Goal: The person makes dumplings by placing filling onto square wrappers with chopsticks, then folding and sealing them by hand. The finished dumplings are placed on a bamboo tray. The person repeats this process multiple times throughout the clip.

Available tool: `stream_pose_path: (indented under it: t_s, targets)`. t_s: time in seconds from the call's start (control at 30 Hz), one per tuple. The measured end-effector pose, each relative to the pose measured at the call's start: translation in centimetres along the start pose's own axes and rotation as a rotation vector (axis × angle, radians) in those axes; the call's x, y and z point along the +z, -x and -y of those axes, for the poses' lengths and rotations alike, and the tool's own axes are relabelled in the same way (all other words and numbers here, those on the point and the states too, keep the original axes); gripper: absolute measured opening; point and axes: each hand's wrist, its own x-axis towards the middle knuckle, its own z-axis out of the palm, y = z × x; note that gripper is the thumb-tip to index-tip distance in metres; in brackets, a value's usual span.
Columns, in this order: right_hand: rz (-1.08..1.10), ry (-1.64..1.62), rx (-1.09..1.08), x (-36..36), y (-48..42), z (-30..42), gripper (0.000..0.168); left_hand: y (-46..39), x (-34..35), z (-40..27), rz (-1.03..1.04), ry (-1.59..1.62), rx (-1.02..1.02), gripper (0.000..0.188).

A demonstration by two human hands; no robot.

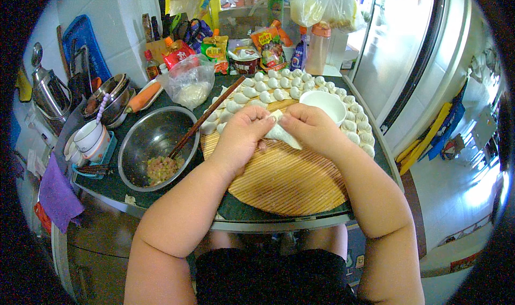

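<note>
Between both hands, above a round slatted wooden mat (287,184), is a pale dough wrapper (283,135), partly folded, with one pointed corner hanging down. My left hand (245,134) pinches its left side, and my right hand (307,124) pinches the upper right. Whether filling sits inside is hidden. Just beyond my right hand stands a white bowl (325,104). Many folded dumplings (277,94) line the far and right rim of the mat. Left of my left hand, a steel mixing bowl (141,136) holds a little minced filling (163,169), with brown chopsticks (205,118) leaning out of it.
A clear plastic bag (189,84) with something pale inside lies behind the steel bowl, near a carrot (145,96). Stacked cups (91,138) stand in a blue basket at left. Seasoning packets (268,47) and a pink-lidded bottle (318,49) line the back.
</note>
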Motion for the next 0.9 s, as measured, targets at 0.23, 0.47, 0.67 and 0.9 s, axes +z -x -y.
stream_pose_path:
  t_s: [0.23,0.47,0.67,0.9]
  targets:
    - [-0.039,0.022,-0.055,0.0,0.1,-0.1,0.026,0.0,0.1,0.4,0.023,0.161,0.009,0.013]
    - [0.059,-0.056,0.112,-0.1,0.3,0.8,0.029,0.0,-0.2,0.3,0.096,0.057,-0.043,0.014]
    - [-0.142,-0.042,0.002,0.2,-0.1,-0.5,0.031,0.3,-0.7,-0.3,0.280,0.510,-0.248,0.027]
    - [-0.129,-0.140,0.116,0.2,-0.3,-0.5,0.032,-0.1,-0.4,0.2,0.247,0.448,-0.153,0.034]
